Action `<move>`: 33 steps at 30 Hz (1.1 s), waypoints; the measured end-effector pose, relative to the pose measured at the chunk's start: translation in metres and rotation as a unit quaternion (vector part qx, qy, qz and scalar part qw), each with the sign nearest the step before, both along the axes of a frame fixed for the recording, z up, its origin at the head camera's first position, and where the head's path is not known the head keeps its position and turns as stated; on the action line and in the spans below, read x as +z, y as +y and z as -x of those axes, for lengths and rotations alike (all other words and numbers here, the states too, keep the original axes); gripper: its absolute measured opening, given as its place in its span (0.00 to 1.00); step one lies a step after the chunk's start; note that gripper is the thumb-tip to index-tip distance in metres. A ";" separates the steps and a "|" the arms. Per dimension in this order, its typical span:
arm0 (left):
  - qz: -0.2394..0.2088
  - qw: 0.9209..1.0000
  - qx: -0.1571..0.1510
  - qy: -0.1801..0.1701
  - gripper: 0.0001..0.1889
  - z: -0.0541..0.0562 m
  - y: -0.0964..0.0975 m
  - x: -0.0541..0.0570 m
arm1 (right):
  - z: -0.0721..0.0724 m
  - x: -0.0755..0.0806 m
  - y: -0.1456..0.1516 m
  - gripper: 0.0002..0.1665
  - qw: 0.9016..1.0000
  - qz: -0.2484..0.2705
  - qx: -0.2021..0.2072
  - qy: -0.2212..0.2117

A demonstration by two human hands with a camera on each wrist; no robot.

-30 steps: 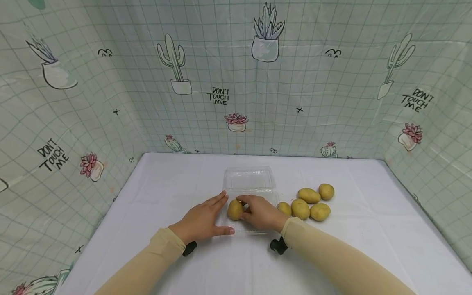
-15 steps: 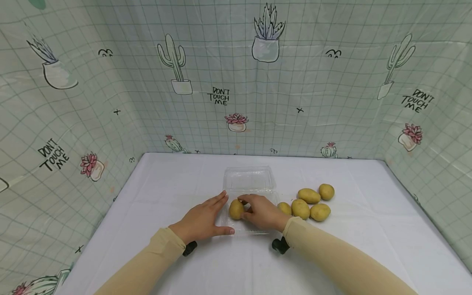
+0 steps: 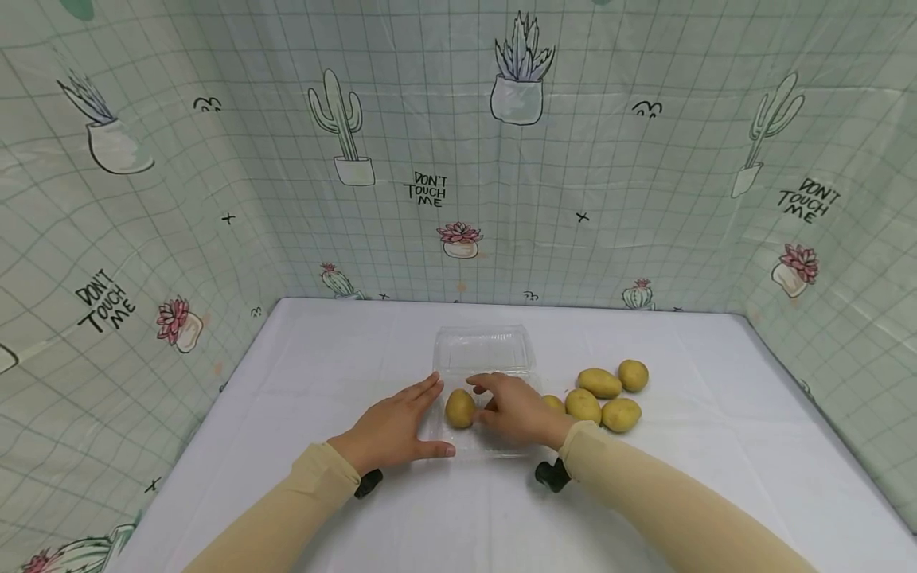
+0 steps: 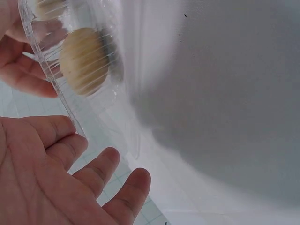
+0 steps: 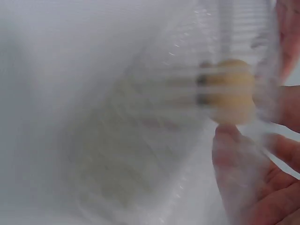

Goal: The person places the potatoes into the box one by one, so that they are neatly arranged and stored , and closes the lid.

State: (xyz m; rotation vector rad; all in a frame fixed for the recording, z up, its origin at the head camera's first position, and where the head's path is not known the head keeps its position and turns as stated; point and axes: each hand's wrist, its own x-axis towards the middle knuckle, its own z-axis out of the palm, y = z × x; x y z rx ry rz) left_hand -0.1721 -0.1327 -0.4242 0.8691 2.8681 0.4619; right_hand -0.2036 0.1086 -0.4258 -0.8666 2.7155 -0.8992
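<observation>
A clear plastic clamshell box (image 3: 494,446) lies on the table with its lid (image 3: 480,348) folded back. Inside at the left sits a potato (image 3: 460,408), seen through the ribbed wall in the left wrist view. My left hand (image 3: 392,426) rests along the box's left side, fingers and thumb spread. Over the box, my right hand (image 3: 517,408) is just right of the potato, its thumb and fingers loosely bent with a small gap to it. In the blurred right wrist view, fingertips (image 5: 227,140) show close below the potato (image 5: 234,91).
To the right of the box several loose potatoes (image 3: 599,383) lie grouped on the white cloth (image 3: 344,350). One of them (image 3: 553,403) is partly hidden behind my right hand. A patterned curtain (image 3: 501,175) hangs along the back and sides.
My right hand has let go of the potato and drawn slightly to the right, its fingers opening. The potato shifted a little to the right within the box. My left hand has stayed put.
</observation>
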 end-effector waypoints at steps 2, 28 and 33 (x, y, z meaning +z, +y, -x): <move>-0.002 1.000 0.000 -0.002 0.54 0.000 0.000 0.000 | -0.001 0.005 0.005 0.31 1.000 0.004 -0.002 -0.001; -0.001 1.000 -0.005 -0.002 0.54 0.000 0.001 0.001 | -0.037 0.039 0.149 0.32 0.998 0.002 -0.060 0.027; 0.004 1.000 -0.003 -0.004 0.54 0.000 0.001 0.001 | -0.043 0.033 0.170 0.32 0.995 -0.013 -0.087 0.045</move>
